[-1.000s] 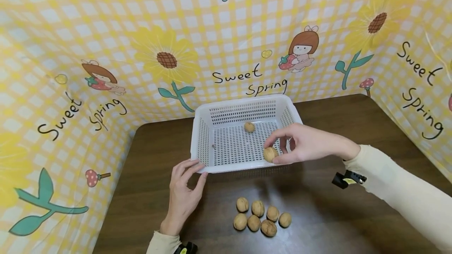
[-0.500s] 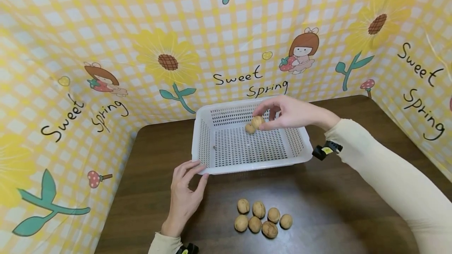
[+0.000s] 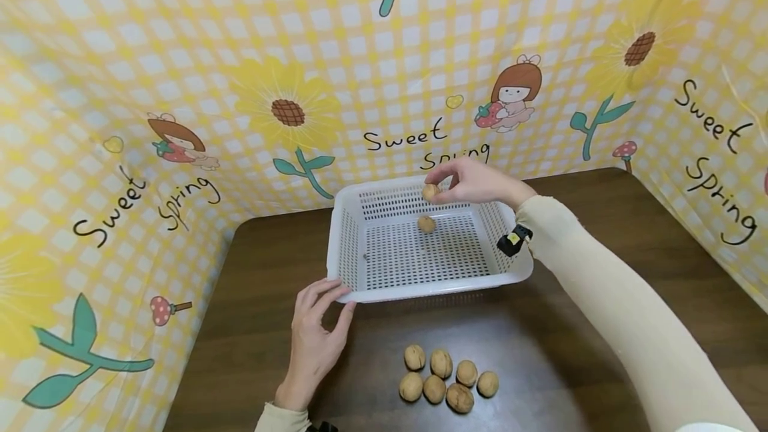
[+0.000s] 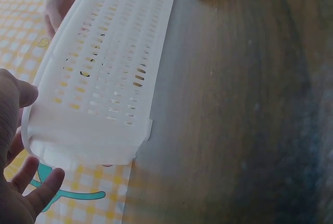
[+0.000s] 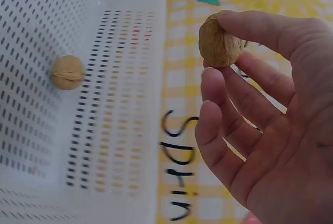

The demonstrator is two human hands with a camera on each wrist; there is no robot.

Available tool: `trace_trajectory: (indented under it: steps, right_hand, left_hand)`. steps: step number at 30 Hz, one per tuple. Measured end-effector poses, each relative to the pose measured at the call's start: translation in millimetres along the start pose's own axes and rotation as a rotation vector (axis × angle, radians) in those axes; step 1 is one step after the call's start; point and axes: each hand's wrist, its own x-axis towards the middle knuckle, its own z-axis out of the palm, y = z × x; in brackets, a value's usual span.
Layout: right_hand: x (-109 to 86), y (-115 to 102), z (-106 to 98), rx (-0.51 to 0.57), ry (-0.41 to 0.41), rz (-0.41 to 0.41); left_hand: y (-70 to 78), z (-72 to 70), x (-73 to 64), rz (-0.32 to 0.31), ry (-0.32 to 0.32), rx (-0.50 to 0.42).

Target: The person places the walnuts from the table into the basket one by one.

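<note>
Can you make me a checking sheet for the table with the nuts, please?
Surface: brown table, wood-grained.
Job's things: seven walnuts in front of the white basket; one walnut inside.
Clutter: small dark speck inside the basket.
Hands: left hand holds the basket's near-left corner; right hand pinches another walnut near the far rim.
Cables: nothing seen.
Surroundings: yellow checked cloth with flowers and "Sweet Spring".

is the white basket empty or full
Neither: the basket has one walnut on its floor, most of which is bare.

Walnuts (image 3: pixel 435 389) look rough, plastic basket (image 3: pixel 432 288) smooth, wooden table (image 3: pixel 552 332) glossy.
</note>
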Motion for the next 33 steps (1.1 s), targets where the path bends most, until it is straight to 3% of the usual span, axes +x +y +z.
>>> trace_trajectory:
  steps: [5,13,17,28,33]
  right_hand:
    - [12.2,20.5,14.8,-0.018,0.020,0.023]
    - [18.0,52.5,32.5,0.007,0.004,0.171]
    - [24.0,66.5,41.4,0.002,0.007,0.200]
    - [34.8,72.2,53.0,-0.098,-0.053,0.196]
    - [38.9,74.8,61.1,-0.083,-0.084,0.248]
  left_hand:
    - [0.2,1.8,-0.4,0.014,0.002,-0.005]
    - [-2.3,3.7,-1.6,0.006,-0.009,-0.017]
    - [-4.4,3.4,-1.2,0.006,-0.004,-0.013]
    - [-5.7,2.8,-1.0,0.004,0.019,-0.027]
    - [-4.9,3.6,-1.3,0.016,0.020,-0.024]
